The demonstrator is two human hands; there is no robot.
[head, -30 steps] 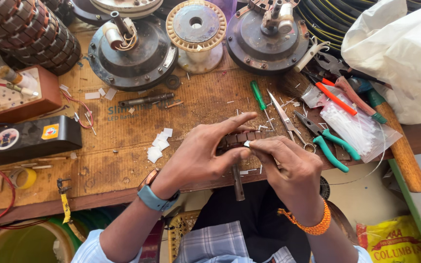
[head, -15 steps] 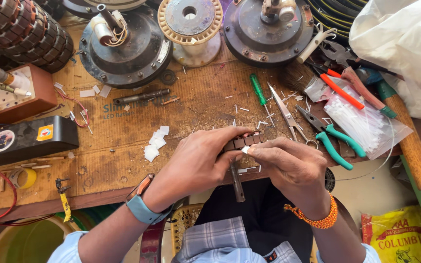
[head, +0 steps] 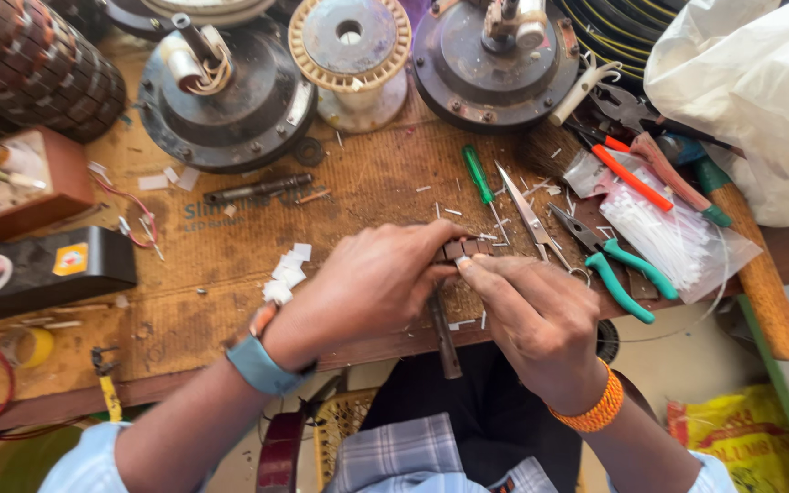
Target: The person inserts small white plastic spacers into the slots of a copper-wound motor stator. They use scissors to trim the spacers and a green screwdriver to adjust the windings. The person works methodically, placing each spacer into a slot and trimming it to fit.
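My left hand [head: 367,283] grips a small dark slotted metal core [head: 468,246] at the front of the wooden workbench [head: 367,183]; its fingers cover most of the core. My right hand [head: 536,315] pinches a small white strip [head: 461,262] against the core's slots from the right. The two hands touch over the core. A dark metal rod [head: 445,340] sticks out below them toward my lap. Small white paper pieces [head: 287,272] lie just left of my left hand.
Two round dark motor housings [head: 230,100] [head: 495,55] and a wire spool [head: 351,50] stand at the back. A green screwdriver [head: 478,175], scissors [head: 531,215], teal-handled pliers [head: 618,269] and a bag of white strips [head: 668,233] lie on the right. A black box [head: 38,269] sits on the left.
Both hands stay on the core. My right fingers have drawn in closer to its slots, and the view has shifted slightly.
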